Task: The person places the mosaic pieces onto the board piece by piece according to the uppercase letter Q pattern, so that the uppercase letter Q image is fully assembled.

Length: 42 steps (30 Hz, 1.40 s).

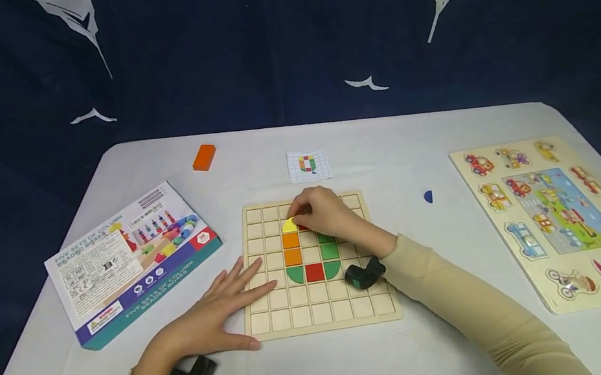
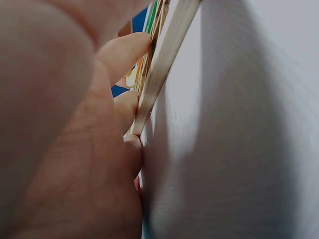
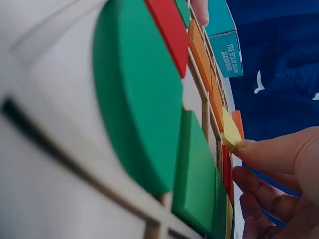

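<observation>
A wooden grid board [image 1: 322,327] lies on the table with flat coloured pieces set in its squares. My right hand [image 1: 321,214] is at the upper part of the pattern, where its thumb and fingers pinch a yellow quarter-circle piece [image 1: 289,225] at the top left corner. Below that piece are two orange squares [image 1: 291,248]; green quarter-circles [image 1: 295,275] and a red square [image 1: 314,272] form the bottom row. Green squares [image 1: 329,250] stand on the right side, partly under the hand. My left hand [image 1: 214,316] rests with spread fingers on the board's left edge.
Behind the board lies a pattern card [image 1: 309,166]. A small blue piece [image 1: 428,197] sits to the right, before a wooden picture puzzle [image 1: 499,248]. At left are a bead-set box [image 1: 135,259] and an orange block [image 1: 204,157].
</observation>
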{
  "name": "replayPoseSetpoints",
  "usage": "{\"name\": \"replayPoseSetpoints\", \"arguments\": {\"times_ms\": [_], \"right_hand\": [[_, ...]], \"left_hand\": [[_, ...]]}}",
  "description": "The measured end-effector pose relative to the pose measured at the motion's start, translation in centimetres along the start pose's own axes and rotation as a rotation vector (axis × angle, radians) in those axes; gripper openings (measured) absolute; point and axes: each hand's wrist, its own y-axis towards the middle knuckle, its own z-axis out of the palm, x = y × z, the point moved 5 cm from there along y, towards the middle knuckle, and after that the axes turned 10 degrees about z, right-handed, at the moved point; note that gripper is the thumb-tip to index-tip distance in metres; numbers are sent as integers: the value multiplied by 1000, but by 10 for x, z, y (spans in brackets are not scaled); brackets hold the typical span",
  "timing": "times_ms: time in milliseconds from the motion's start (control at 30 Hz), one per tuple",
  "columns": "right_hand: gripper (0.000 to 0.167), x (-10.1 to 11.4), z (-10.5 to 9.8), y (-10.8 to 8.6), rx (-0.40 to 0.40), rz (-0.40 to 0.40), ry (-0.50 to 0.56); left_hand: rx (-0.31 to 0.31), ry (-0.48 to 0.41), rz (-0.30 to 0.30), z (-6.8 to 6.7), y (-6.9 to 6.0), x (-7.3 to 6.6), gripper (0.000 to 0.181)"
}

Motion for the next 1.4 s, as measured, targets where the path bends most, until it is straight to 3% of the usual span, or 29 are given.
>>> {"name": "replayPoseSetpoints", "arguments": {"times_ms": [100, 233, 333, 467, 533, 667, 767, 900, 1033, 1200, 1400], "right_hand": [[5, 1, -2, -1, -12, -13, -21], [9, -2, -18, -7, -41, 7, 38], [14, -11, -42, -16, -98, 57, 101], [18, -34, -85, -37, -240, 117, 112], [20, -52, -103, -50, -309, 146, 105], [27, -139, -116, -66, -448, 254, 51], [31, -185, -116, -78, -490, 354, 6], [31, -158, -123, -101, -444, 435, 39], [31, -137, -125, -111, -418, 473, 56], [32, -139, -121, -111, -407, 488, 31], [35, -144, -113, -105, -457, 444, -19]], "left_hand": [[2, -1, -1, 0, 0, 0, 84], [2, -4, 4, 0, 1, 0, 83], [-1, -9, 7, 0, 2, -1, 83], [-3, -16, 6, 0, 1, -2, 83], [-3, -13, 3, 0, 0, -2, 83], [-11, -13, 2, 0, -3, -1, 83], [-16, -12, 1, 1, -3, 0, 84], [-12, -4, 6, 0, -2, 1, 84], [-11, -10, 22, 0, -1, 1, 84], [-15, -20, 27, 0, 0, 0, 83], [-13, -15, 27, 0, 0, 1, 84]]}}
